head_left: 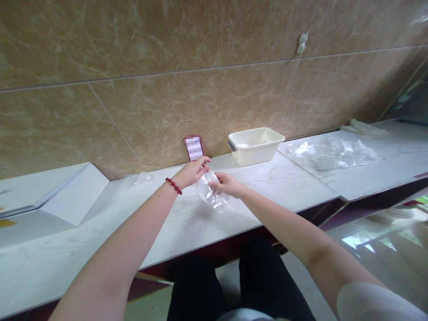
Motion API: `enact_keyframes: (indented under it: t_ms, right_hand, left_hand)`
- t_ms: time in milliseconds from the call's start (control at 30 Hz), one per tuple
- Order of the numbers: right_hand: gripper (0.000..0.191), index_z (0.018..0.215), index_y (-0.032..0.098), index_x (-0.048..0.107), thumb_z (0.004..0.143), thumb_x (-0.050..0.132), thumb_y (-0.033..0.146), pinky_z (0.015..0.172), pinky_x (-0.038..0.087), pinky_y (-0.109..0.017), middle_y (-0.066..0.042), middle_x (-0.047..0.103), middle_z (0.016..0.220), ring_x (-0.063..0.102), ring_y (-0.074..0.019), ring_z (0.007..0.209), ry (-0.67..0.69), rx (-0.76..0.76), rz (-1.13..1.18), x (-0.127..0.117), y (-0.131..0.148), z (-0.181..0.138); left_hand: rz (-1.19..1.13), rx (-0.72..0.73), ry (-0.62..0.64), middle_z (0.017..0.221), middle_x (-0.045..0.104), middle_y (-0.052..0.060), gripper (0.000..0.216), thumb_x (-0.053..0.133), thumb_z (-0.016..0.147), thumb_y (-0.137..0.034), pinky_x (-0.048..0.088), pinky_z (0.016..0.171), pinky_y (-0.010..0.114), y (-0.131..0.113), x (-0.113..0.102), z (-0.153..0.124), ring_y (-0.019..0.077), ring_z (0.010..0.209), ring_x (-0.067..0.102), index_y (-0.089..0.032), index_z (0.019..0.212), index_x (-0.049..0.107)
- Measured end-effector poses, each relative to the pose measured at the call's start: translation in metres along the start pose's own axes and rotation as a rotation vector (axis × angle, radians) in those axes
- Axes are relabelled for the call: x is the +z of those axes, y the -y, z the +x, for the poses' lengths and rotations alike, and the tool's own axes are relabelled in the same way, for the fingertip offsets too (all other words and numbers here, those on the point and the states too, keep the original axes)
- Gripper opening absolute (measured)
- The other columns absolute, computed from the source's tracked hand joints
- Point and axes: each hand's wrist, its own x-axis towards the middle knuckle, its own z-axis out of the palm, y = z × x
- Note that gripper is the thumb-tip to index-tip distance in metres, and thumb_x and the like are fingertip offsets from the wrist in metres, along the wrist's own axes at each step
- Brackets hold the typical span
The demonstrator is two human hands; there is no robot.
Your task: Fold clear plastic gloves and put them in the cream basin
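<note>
A small clear plastic bag [213, 196] is held between my two hands above the white wood-grain counter [187, 223]. My left hand [193, 171], with a red bead bracelet [174, 185] at the wrist, has its fingers closed at the bag's upper left edge. My right hand [229, 184] pinches the bag's right side between thumb and fingers. Just behind my left hand, a phone-like device with a red edge [194, 148] leans against the wall, its lower end partly hidden by the fingers.
A cream plastic bin [257, 151] with a grey handle stands by the wall. To the right lies a pile of clear plastic bags [334, 154], with a pale cloth-like item [364, 128] beyond. An open white box [67, 196] sits at left, near a crumpled clear plastic piece [143, 177].
</note>
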Motion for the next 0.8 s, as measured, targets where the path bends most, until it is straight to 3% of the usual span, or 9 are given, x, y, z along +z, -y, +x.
enact_keyframes:
  t_ms: [67,167,333,467,600,700,800]
  right_hand:
    - [0.027,0.080,0.015,0.044,0.069,0.054,0.038,0.040,0.043,-0.018,0.002,0.056,0.060,0.052,-0.0069,0.043,-0.015,0.056,0.020,0.002,0.001,-0.001]
    - [0.024,0.078,0.016,0.042,0.070,0.053,0.037,0.032,0.040,-0.016,0.003,0.056,0.057,0.049,-0.0060,0.036,-0.091,0.070,-0.013,0.002,0.002,-0.003]
    - [0.023,0.078,0.017,0.041,0.073,0.050,0.038,0.028,0.036,-0.014,0.003,0.056,0.057,0.047,-0.0052,0.034,-0.277,0.067,-0.077,-0.002,-0.007,-0.005]
    - [0.024,0.077,0.018,0.041,0.073,0.048,0.040,0.028,0.035,-0.014,0.003,0.056,0.059,0.049,-0.0061,0.036,-0.385,0.071,-0.124,-0.007,-0.016,-0.006]
    - [0.025,0.078,0.018,0.042,0.073,0.047,0.042,0.028,0.032,-0.013,0.002,0.056,0.062,0.049,-0.0060,0.037,-0.435,0.116,-0.183,-0.010,-0.022,-0.008]
    - [0.027,0.080,0.018,0.044,0.075,0.042,0.044,0.031,0.033,-0.013,0.002,0.056,0.063,0.049,-0.0052,0.037,-0.431,0.155,-0.221,-0.015,-0.024,-0.008]
    - [0.030,0.081,0.018,0.046,0.079,0.034,0.045,0.034,0.033,-0.014,0.003,0.053,0.056,0.046,-0.0043,0.035,-0.444,0.174,-0.304,-0.024,-0.024,-0.008]
  left_hand:
    - [-0.093,-0.049,-0.034,0.083,0.057,0.003,0.030,0.043,0.077,-0.025,0.043,0.069,0.026,0.000,0.000,0.002,0.0131,0.077,0.056,-0.017,0.105,0.040]
    - [-0.325,-0.240,-0.087,0.085,0.057,0.005,0.040,0.042,0.077,-0.037,0.045,0.060,0.026,0.001,0.001,0.002,0.0133,0.070,0.056,-0.016,0.111,0.035]
    - [-0.785,-0.485,-0.012,0.094,0.056,0.009,0.048,0.052,0.073,-0.035,0.045,0.065,0.029,0.005,0.016,-0.008,0.0137,0.075,0.056,-0.015,0.113,0.035]
    - [-1.038,-0.466,-0.062,0.093,0.056,0.007,0.052,0.057,0.071,-0.021,0.045,0.071,0.031,0.005,0.046,-0.018,0.0134,0.079,0.057,-0.018,0.116,0.032]
    - [-1.123,-0.494,-0.211,0.092,0.058,0.006,0.044,0.052,0.073,-0.015,0.045,0.070,0.028,0.002,0.077,-0.018,0.0135,0.080,0.057,-0.018,0.113,0.035]
    - [-1.137,-0.535,-0.267,0.085,0.060,0.005,0.032,0.051,0.074,-0.015,0.045,0.064,0.024,-0.001,0.088,-0.014,0.0131,0.073,0.058,-0.017,0.105,0.044]
    - [-1.261,-0.528,-0.230,0.081,0.062,0.005,0.022,0.052,0.073,-0.014,0.044,0.061,0.023,-0.005,0.090,-0.011,0.0126,0.068,0.058,-0.014,0.095,0.050]
